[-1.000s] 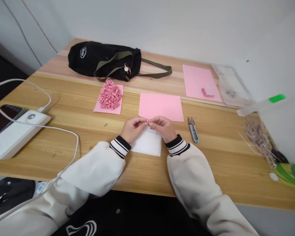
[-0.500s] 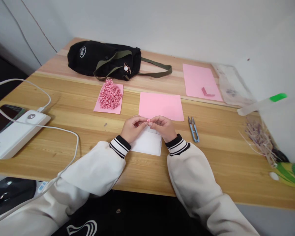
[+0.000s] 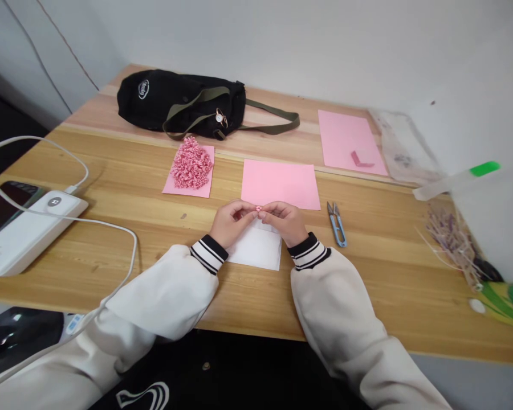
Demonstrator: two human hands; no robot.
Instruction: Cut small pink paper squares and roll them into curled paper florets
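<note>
Between the fingertips of both hands is a small pink piece (image 3: 259,209), too small to name for certain; its colour matches the bunch of pink beaded strands. My left hand (image 3: 234,222) pinches it from the left, and my right hand (image 3: 285,219) pinches it from the other side. Beneath the hands lies a white sheet of paper (image 3: 256,250), partly covered by them. Just beyond the fingers is a pink sheet (image 3: 281,183). The bunch of pink beaded strands (image 3: 191,165) rests on a smaller pink sheet (image 3: 168,186) to the left.
Blue-handled thread snips (image 3: 337,225) lie right of my right hand. A black bag (image 3: 175,99) with a watch (image 3: 219,118) on it is at the back. A power bank (image 3: 34,230) and its white cable (image 3: 128,230) are at left. Dried stems (image 3: 453,239) lie far right.
</note>
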